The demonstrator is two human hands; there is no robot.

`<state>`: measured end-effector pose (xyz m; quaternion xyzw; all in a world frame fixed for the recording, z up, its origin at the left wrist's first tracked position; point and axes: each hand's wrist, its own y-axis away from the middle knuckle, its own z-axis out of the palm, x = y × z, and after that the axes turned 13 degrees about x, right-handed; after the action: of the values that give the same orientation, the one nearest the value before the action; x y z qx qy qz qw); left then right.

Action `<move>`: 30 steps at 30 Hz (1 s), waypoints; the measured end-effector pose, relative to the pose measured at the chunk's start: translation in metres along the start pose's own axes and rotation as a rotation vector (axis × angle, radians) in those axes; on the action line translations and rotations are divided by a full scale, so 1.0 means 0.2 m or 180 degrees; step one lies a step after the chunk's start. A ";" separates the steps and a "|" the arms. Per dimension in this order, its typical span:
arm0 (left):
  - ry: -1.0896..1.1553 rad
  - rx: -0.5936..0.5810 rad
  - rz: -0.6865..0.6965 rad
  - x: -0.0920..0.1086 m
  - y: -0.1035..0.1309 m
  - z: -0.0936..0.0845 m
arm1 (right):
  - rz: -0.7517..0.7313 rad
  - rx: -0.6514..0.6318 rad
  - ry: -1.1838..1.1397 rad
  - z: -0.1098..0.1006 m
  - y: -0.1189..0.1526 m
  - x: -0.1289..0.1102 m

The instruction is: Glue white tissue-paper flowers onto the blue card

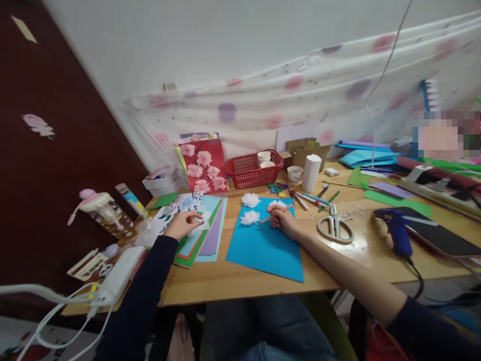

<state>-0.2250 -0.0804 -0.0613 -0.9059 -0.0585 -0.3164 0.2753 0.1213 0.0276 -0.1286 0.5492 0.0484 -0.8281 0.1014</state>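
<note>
My left hand is over the stack of coloured paper, thumb and fingers pinched together at a thin white piece of paper. In my right hand is a slim wooden pencil, slanting with its lower end to the left. That hand hovers at a blue sheet. Two fluffy white paper tufts show plainly on the sheet's upper left, one behind the other. A third white tuft is partly covered by my right hand.
Behind stands a red basket with paper cups. Scissors, a blue glue gun and a dark tablet-like slab lie to the right. A bottle and white power strip are on the left. A blurred person is at far right.
</note>
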 end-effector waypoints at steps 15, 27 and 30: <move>0.0828 0.0410 -0.0388 0.08 0.08 0.15 | -0.0079 0.0042 -0.0064 0.00 0.01 -0.01; 0.2845 -0.0255 -0.1501 0.37 0.10 0.41 | 0.0004 -0.0011 -0.0160 -0.01 0.03 -0.02; 0.3085 -0.0317 -0.1565 0.42 0.11 0.51 | 0.0021 -0.0004 -0.0159 -0.01 0.03 -0.02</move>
<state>-0.0970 -0.0501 -0.0870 -0.6278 -0.1200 -0.7552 0.1455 0.1268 0.0222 -0.1255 0.5284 0.0446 -0.8412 0.1057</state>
